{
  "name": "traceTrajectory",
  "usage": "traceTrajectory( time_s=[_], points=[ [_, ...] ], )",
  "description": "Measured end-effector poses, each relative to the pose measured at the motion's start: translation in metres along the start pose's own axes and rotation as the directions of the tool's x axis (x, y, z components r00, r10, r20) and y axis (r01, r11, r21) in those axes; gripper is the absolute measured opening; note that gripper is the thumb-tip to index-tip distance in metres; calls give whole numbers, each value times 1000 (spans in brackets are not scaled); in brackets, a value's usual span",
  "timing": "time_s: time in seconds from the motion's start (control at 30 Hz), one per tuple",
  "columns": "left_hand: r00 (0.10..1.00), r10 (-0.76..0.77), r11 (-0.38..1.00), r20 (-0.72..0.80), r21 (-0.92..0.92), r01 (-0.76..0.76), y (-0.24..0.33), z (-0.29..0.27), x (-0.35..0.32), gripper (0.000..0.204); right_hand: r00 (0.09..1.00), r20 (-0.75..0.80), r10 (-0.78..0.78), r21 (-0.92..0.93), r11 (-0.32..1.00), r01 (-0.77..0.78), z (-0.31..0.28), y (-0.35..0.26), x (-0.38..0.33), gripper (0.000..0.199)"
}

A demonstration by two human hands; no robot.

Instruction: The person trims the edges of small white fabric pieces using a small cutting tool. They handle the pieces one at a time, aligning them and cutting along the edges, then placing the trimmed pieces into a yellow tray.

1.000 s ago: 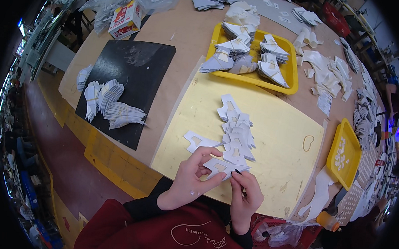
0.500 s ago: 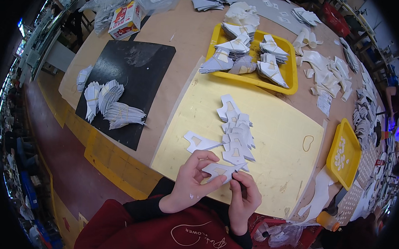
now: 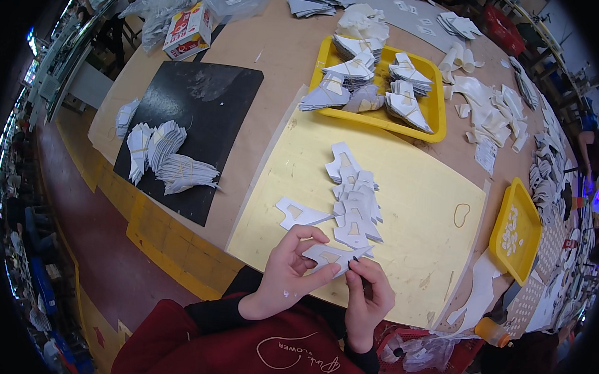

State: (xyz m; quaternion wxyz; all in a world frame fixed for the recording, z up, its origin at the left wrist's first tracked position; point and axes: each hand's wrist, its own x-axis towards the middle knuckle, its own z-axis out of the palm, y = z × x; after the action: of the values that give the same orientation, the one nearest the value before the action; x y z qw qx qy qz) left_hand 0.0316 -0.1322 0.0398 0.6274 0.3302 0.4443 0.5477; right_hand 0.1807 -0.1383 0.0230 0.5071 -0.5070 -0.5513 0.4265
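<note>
A flat white cut piece with a window-like cut-out is held just above the near edge of the yellow sheet. My left hand grips its left side between thumb and fingers. At the piece's right tip, my right hand is closed, thumb against fingers, by a small dark spot that I cannot make out. Beyond my hands lies an overlapping row of similar white pieces. One more white piece lies left of that row.
A yellow tray holds several banded stacks of pieces. More banded bundles rest on a black mat at left. A smaller yellow tray with small white bits stands right, near an orange-capped bottle. A rubber band lies on the sheet.
My right hand has shifted very slightly to the right at the piece's tip. My left hand and the held piece look almost unmoved.
</note>
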Motion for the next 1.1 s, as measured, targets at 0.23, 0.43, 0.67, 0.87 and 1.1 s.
traceTrajectory(
  time_s=[0.23, 0.43, 0.67, 0.87, 1.1],
  points=[
    [1000, 9, 1000, -1, -3, -9, -1, 1, -1, 40, 995, 13, 94, 130, 987, -95, 1, 7, -7, 15],
    [1000, 7, 1000, 8, -13, -7, -1, 0, -1, 41, 997, 28, 76, 89, 993, -78, -2, 5, -6, 16],
    [1000, 5, 1000, 1, 15, -5, -3, -1, -1, 42, 999, 50, 2, -61, 998, 1, -4, -3, -1, 16],
    [1000, 20, 1000, 1, 13, -20, -3, -1, -1, 42, 1000, 3, 3, -62, 998, -3, -1, -1, 1, 18],
    [1000, 22, 999, -6, 43, -22, -1, -1, -1, 42, 991, 24, -130, -216, 967, 132, -1, -5, 5, 23]
  ],
)
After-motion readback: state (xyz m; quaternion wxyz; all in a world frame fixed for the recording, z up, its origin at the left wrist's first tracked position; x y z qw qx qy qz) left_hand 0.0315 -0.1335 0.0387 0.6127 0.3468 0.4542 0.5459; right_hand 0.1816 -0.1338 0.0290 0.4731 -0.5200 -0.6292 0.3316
